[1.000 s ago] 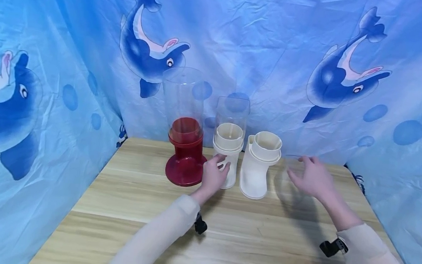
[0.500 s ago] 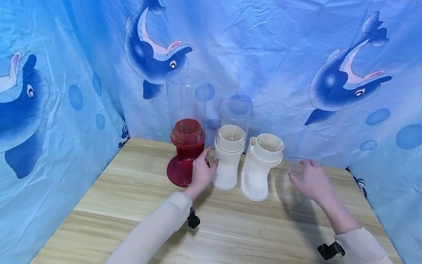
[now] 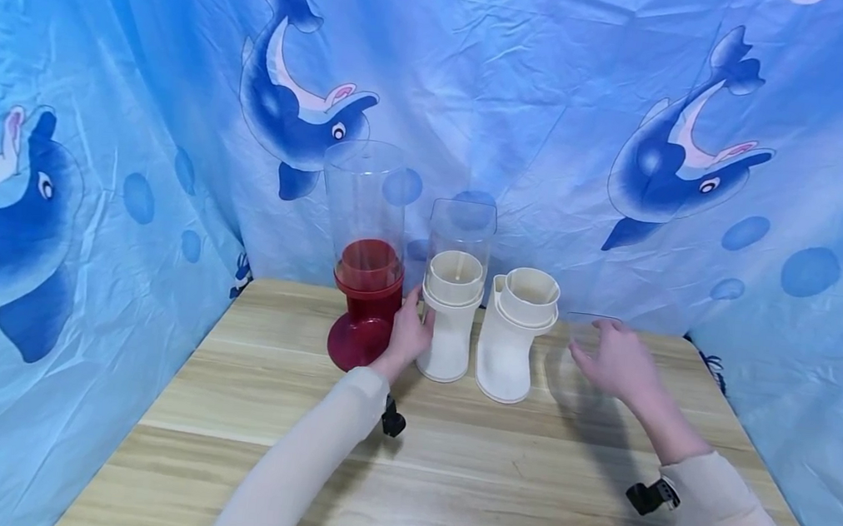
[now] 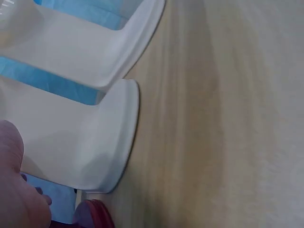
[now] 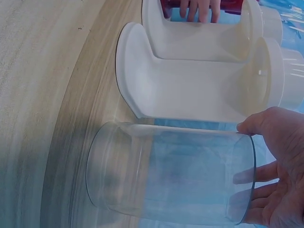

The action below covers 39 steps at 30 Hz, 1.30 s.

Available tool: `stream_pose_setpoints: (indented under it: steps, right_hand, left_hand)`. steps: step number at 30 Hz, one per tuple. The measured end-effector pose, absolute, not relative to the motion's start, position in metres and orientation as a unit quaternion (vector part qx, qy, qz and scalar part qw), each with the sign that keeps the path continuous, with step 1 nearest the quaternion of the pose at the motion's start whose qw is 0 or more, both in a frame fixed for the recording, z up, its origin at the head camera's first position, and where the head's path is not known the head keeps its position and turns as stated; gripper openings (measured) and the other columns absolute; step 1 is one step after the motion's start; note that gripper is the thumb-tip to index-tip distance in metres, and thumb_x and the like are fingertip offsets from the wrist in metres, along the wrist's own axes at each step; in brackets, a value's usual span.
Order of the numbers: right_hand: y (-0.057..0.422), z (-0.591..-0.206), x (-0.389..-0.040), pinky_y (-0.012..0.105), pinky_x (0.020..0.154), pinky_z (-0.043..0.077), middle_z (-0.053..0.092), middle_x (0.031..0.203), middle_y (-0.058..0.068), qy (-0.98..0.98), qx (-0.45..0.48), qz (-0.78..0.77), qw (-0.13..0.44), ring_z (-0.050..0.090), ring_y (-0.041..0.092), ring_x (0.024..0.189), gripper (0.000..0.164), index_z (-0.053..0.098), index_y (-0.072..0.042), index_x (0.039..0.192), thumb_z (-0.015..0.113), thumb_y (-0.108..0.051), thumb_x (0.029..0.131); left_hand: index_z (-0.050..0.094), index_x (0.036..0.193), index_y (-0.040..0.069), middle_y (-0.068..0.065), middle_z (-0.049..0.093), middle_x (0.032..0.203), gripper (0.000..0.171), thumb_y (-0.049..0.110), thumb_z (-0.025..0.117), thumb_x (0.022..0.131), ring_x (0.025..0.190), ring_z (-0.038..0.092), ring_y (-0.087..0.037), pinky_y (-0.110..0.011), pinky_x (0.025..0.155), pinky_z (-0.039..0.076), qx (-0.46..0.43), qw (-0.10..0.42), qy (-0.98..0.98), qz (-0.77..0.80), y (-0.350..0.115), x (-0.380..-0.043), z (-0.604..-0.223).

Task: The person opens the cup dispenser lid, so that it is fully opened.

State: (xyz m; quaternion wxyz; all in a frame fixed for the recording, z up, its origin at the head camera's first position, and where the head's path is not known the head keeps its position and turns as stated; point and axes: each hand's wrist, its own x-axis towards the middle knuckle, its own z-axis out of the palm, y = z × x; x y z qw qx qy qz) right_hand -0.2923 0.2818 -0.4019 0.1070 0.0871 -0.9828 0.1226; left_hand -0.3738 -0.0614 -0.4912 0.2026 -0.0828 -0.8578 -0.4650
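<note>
My left hand (image 3: 409, 333) is at the left side of the middle white dispenser base (image 3: 448, 345), thumb in front and fingers reaching into the gap beside the red base. The thumb (image 4: 8, 147) meets the white surface in the left wrist view. On the right, my right hand (image 3: 618, 362) holds the top rim of a clear cylinder (image 5: 190, 175) standing upright on the table, thumb at the near rim and fingers partly seen through the wall. Between the hands stands a second white base (image 3: 505, 358), its round collar uncovered.
Left of the white bases stands a red base (image 3: 362, 337) with a tall clear cylinder (image 3: 364, 183) on top. A clear container (image 3: 462, 225) rises above the middle white base. The wooden table (image 3: 462, 492) ends at a blue dolphin-print curtain (image 3: 511, 95).
My left hand has gone from the front of the middle white base to its left side, then in against it. The right hand stays at the clear cylinder's rim.
</note>
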Motion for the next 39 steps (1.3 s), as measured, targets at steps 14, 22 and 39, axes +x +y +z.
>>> stream_pose_setpoints:
  steps: [14, 22, 39]
  right_hand:
    - [0.280, -0.406, -0.294, 0.069, 0.094, 0.057, 0.063, 0.129, 0.043, -0.982, 0.088, 0.122, 0.117, 0.068, 0.058, 0.105, 0.069, 0.055, 0.018, 0.138, 0.066, -0.039, 0.100]
    - [0.280, -0.404, -0.294, 0.067, 0.087, 0.059, 0.064, 0.127, 0.042, -0.981, 0.091, 0.115, 0.124, 0.070, 0.057, 0.099, 0.068, 0.056, 0.017, 0.136, 0.067, -0.040, 0.100]
    - [0.283, -0.403, -0.295, 0.069, 0.090, 0.058, 0.064, 0.129, 0.042, -0.983, 0.083, 0.115, 0.117, 0.067, 0.058, 0.108, 0.068, 0.055, 0.017, 0.138, 0.065, -0.040, 0.100]
  left_hand:
    - [0.054, 0.140, -0.006, -0.031, 0.068, 0.131, 0.035, 0.009, 0.050, 0.109, 0.124, 0.066, -0.047, -0.057, 0.109, 0.055, -0.096, 0.190, -0.853, -0.477, -0.062, -0.389, -0.489]
    - [0.056, 0.143, -0.001, -0.028, 0.070, 0.128, 0.035, 0.009, 0.051, 0.110, 0.120, 0.068, -0.042, -0.054, 0.106, 0.058, -0.074, 0.151, -0.843, -0.510, -0.064, -0.390, -0.486]
    - [0.061, 0.142, -0.001, -0.025, 0.071, 0.135, 0.035, 0.006, 0.053, 0.109, 0.126, 0.070, -0.039, -0.049, 0.109, 0.058, -0.100, 0.153, -0.847, -0.499, -0.065, -0.383, -0.486]
